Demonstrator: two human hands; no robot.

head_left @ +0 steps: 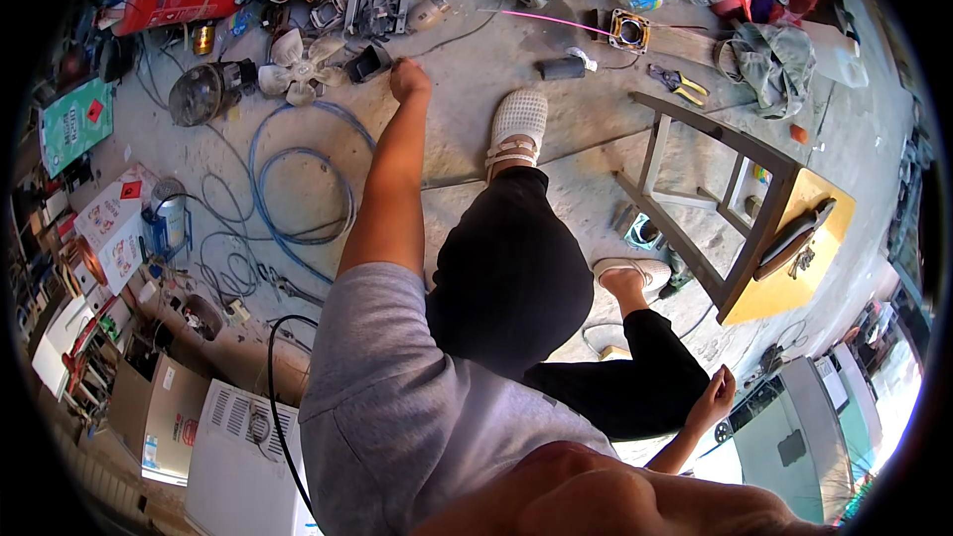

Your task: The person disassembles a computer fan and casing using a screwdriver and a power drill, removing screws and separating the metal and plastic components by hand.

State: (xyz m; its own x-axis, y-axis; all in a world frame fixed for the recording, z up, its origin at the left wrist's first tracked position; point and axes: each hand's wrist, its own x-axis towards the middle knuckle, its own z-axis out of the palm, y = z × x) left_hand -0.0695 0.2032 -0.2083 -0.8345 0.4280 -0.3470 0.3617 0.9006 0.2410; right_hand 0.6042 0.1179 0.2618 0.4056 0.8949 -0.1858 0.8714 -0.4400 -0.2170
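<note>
My left hand (pixel 409 77) reaches far out to the concrete floor (pixel 556 139), knuckles up and fingers curled under, so I cannot see whether it holds anything. It sits right beside a small black housing (pixel 367 62) and a white fan blade (pixel 298 67). A thin dark wire (pixel 467 32) runs off from the hand toward the upper right. My right hand (pixel 717 389) hangs low beside my black-trousered thigh, fingers loose and nothing in it. My feet wear white sandals (pixel 518 127).
A coiled blue hose (pixel 298 179) lies left of my arm, next to a round motor (pixel 204 89) and a red cylinder (pixel 174 0). Several motor parts line the top edge. A wooden stool (pixel 740 208), yellow-handled pliers (pixel 682 85), a cardboard box (pixel 164 407) and a white appliance (pixel 238 457) surround me.
</note>
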